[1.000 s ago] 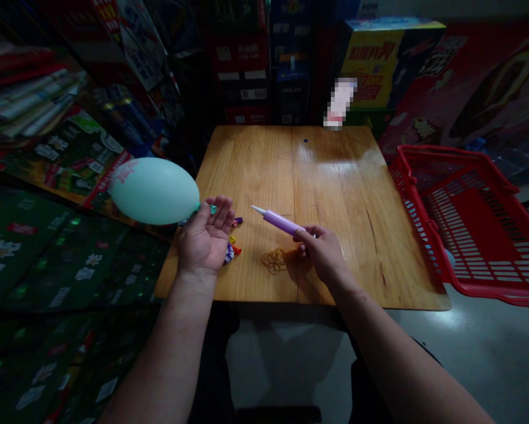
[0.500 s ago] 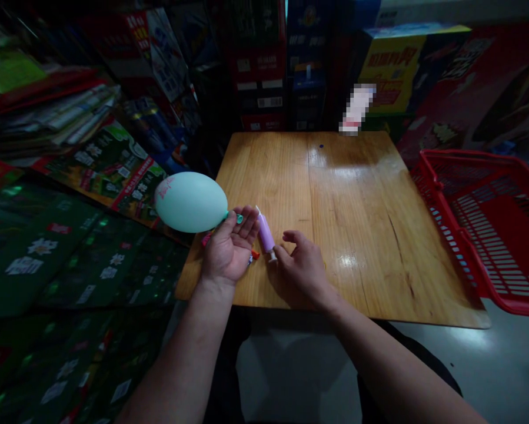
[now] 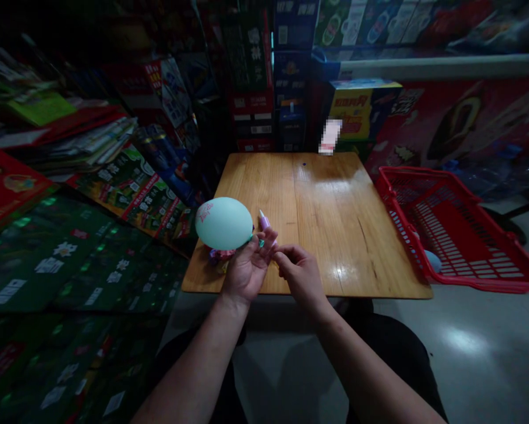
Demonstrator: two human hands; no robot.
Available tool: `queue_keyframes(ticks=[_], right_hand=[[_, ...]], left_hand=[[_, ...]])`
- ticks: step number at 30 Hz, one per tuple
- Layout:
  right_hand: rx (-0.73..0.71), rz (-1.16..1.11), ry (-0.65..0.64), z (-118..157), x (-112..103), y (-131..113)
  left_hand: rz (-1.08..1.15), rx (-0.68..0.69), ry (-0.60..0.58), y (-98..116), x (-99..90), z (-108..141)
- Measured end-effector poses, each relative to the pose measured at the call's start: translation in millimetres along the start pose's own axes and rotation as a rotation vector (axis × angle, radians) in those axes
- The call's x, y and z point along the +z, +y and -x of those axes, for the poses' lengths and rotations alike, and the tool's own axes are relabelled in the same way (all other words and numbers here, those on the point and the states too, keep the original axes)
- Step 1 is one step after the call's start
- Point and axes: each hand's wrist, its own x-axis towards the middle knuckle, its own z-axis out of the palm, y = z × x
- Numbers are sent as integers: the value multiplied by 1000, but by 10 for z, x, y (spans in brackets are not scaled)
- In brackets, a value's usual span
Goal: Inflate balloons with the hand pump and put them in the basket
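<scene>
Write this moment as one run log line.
left hand: pinching pale-green oval balloon | right hand: near left fingertips, contents unclear | purple cylindrical pump: on wooden table

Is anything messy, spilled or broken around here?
Nothing looks spilled, and the mint balloon looks whole. But the papers on the left are stacked crookedly, edges poking out. The wooden table has dark marks towards its right side, maybe little cracks, and a tiny dark spot far back.

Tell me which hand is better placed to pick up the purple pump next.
Right, most likely. The right hand is close to the near end of the purple pump, while the left hand is holding the balloon by its neck. Whether the right fingertips pinch anything is unclear.
</scene>
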Motion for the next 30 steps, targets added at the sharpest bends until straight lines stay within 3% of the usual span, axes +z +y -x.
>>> queue_keyframes(ticks=[7,13,21,26,30], right_hand=[[40,-85,-82,922,-66,-208],[-51,-67,-134,1648,-108,-297],[-30,-74,-138,2298,-138,-395],[39,-25,-198,2599,-94,-483],[15,75,-189,2778,-48,-484]], left_hand=[[59,-39,100,-364,111,1137],[27,14,139,-499,138,1864],[5,59,82,-545,272,2509],[-116,129,92,-600,243,2797],[-139,156,77,-600,196,2983]])
